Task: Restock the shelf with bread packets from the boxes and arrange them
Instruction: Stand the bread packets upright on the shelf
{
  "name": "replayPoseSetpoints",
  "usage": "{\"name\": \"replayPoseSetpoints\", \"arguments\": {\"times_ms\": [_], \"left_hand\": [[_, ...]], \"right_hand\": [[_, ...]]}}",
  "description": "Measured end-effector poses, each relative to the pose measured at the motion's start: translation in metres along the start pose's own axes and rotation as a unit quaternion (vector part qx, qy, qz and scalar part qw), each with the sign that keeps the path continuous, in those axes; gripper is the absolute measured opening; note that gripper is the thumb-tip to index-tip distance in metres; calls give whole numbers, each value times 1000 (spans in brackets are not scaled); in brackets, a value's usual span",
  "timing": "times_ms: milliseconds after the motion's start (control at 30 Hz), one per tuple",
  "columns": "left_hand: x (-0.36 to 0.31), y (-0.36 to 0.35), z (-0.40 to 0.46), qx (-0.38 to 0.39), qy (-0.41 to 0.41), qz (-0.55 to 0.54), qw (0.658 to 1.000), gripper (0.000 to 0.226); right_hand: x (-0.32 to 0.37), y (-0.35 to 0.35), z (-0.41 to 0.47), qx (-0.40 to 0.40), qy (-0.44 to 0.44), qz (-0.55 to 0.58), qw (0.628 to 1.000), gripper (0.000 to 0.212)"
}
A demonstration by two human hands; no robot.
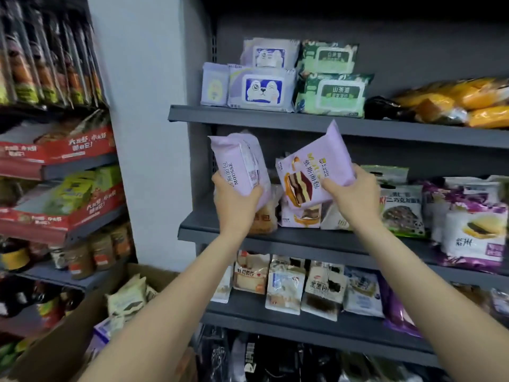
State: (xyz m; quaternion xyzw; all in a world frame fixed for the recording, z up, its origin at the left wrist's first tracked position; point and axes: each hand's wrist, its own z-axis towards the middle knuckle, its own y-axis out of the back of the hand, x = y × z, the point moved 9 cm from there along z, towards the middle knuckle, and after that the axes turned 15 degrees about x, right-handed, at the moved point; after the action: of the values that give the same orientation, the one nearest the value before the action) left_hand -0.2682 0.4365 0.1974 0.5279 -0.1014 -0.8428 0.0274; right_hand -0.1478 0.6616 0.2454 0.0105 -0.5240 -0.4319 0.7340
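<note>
I hold two lilac mousse bread packets in front of the middle grey shelf [303,238]. My left hand [237,202] grips one packet [237,161] by its lower end; it stands upright with its back label facing me. My right hand [352,188] grips the other packet [311,172], tilted, with its layered cake picture facing me. Behind them on the same shelf stand more bread packets [300,213]. An open cardboard box [68,334] at the lower left holds pale bread packets [126,299].
The top shelf [248,117] carries wet-wipe packs and orange packets at the right. The lower shelf [303,326] has a row of bread packets. Purple and green packets fill the middle shelf's right side. A second rack with red cartons and jars stands at the left.
</note>
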Motion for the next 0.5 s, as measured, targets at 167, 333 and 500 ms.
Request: {"name": "replayPoseSetpoints", "arguments": {"times_ms": [167,333,500], "left_hand": [[-10,-31,2,26,-10,40,999,70],[3,-29,9,15,19,43,999,58],[10,-26,12,0,23,56,998,59]], "right_hand": [[-21,-5,46,172,-24,-200,964,34],[-40,-46,87,313,8,-310,898,45],[-60,-64,101,256,55,-447,855,64]]}}
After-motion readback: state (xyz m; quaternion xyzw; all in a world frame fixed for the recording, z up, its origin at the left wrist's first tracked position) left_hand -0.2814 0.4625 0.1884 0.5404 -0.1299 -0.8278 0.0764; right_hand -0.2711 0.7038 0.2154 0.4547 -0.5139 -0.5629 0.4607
